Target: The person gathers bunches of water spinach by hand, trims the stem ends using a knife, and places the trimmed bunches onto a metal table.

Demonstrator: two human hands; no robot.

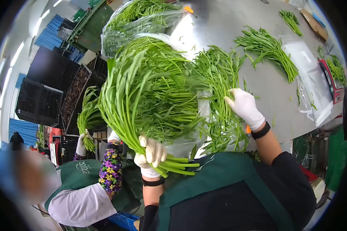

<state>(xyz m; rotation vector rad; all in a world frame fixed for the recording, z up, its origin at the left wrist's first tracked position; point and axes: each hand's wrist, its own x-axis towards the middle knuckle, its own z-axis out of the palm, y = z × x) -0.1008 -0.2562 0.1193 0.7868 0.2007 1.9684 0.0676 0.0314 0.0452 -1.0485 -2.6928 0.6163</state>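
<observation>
My left hand, in a white glove, is closed around the stems of a bunch of water spinach. The cut ends stick out to the right below my fist, and the long leaves arch up and to the left. My gloved right hand is at the edge of a loose pile of water spinach on the table. Its thumb and forefinger are slightly apart at the stems, with the other fingers partly hidden. Between my hands, a large clear plastic bag holds more water spinach.
Another filled bag stands behind. On the metal table are a bunch of greens, plastic bags and a red scale. At left, a co-worker holds greens near black crates.
</observation>
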